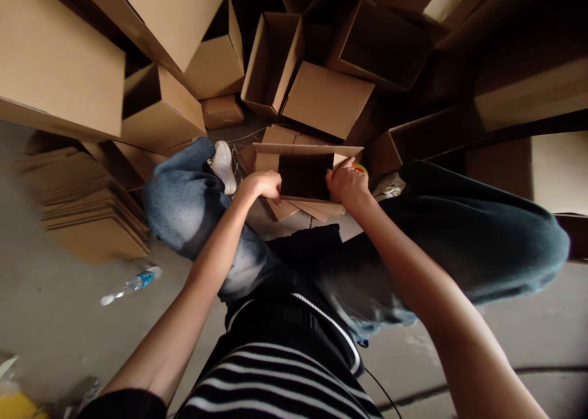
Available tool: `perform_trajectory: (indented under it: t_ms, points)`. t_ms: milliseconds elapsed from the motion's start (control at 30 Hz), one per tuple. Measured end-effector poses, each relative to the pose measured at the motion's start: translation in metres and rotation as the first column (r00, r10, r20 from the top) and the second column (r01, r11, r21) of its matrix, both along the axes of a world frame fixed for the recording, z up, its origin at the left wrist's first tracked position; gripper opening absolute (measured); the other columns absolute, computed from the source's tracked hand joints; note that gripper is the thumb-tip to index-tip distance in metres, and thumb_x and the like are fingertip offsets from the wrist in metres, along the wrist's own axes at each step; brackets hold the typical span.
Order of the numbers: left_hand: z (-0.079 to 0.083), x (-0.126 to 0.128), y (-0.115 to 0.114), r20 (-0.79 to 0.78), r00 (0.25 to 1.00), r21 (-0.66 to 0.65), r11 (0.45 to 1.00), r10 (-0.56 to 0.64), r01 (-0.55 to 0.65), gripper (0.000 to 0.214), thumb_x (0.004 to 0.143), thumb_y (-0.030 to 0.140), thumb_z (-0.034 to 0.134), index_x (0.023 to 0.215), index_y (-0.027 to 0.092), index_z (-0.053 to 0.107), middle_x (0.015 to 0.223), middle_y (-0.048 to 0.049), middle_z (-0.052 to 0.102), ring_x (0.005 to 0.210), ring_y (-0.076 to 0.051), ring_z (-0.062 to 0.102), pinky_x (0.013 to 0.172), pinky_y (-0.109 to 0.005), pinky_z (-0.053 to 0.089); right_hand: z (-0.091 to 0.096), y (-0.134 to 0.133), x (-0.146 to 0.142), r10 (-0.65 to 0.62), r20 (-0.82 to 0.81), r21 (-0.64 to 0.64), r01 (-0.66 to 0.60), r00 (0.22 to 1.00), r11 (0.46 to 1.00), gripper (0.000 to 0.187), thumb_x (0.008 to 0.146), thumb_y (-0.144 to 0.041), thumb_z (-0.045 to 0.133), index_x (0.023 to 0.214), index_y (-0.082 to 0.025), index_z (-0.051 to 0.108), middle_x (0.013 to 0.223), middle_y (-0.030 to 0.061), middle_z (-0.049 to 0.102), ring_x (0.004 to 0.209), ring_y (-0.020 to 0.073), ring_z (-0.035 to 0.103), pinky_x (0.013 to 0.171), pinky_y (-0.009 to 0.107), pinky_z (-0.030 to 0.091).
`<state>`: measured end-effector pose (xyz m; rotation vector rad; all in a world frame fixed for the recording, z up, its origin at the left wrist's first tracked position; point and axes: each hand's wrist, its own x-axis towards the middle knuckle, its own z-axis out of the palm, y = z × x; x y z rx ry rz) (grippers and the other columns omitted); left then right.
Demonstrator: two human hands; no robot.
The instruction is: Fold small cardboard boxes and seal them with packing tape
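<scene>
Between my knees is a small cardboard box (307,150), its top open and its inside dark. Its far flap stands out along the back edge. My left hand (266,184) is closed at the box's left side, fingers curled over the edge. At the right side, my right hand (348,180) grips the edge with the thumb side toward the opening. A roll of tape (359,168), yellow-green and orange, shows partly behind my right hand. Flat cardboard pieces (321,208) lie under and in front of the box.
Several open cardboard boxes (275,60) crowd the far side, and a closed-looking one (328,97) leans among them. Large boxes (55,57) rise at left. A stack of flattened cardboard (96,223) and a plastic bottle (140,280) lie on the floor at left. A dark cable (422,396) runs at lower right.
</scene>
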<state>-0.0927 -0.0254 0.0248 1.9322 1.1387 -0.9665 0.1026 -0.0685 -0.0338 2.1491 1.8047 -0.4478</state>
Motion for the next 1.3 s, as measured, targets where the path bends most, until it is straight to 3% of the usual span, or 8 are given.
perform_trajectory:
  t_ms: [433, 733, 1300]
  points:
    - [0.001, 0.001, 0.001, -0.008, 1.0, -0.01, 1.0, -0.007, 0.007, 0.041, 0.075, 0.041, 0.076, 0.11, 0.02, 0.079, 0.105, -0.0074, 0.077, 0.095, -0.023, 0.07, 0.073, -0.025, 0.049, 0.003, 0.0, -0.001, 0.013, 0.026, -0.028, -0.013, 1.0, 1.0, 0.073, 0.101, -0.036, 0.028, 0.15, 0.019, 0.024, 0.114, 0.037, 0.065, 0.104, 0.0378, 0.066, 0.088, 0.047, 0.047]
    - [-0.001, 0.0, 0.002, -0.004, 0.999, -0.007, 0.999, -0.047, 0.047, 0.043, 0.077, 0.041, 0.074, 0.113, 0.018, 0.078, 0.108, -0.0076, 0.077, 0.095, -0.022, 0.07, 0.067, -0.024, 0.047, -0.008, 0.0, 0.003, 0.022, -0.013, 0.042, -0.021, 1.0, 0.999, 0.075, 0.099, -0.035, 0.026, 0.146, 0.023, 0.025, 0.112, 0.039, 0.065, 0.1, 0.0394, 0.066, 0.086, 0.049, 0.047]
    - [-0.004, -0.001, 0.004, 0.004, 0.999, -0.014, 0.999, -0.036, 0.036, 0.044, 0.077, 0.042, 0.075, 0.113, 0.017, 0.078, 0.105, -0.0077, 0.077, 0.091, -0.021, 0.069, 0.062, -0.025, 0.043, -0.007, 0.0, 0.004, 0.034, 0.017, 0.043, -0.035, 0.999, 0.998, 0.072, 0.103, -0.039, 0.026, 0.149, 0.016, 0.03, 0.11, 0.0363, 0.067, 0.099, 0.0375, 0.069, 0.085, 0.048, 0.049]
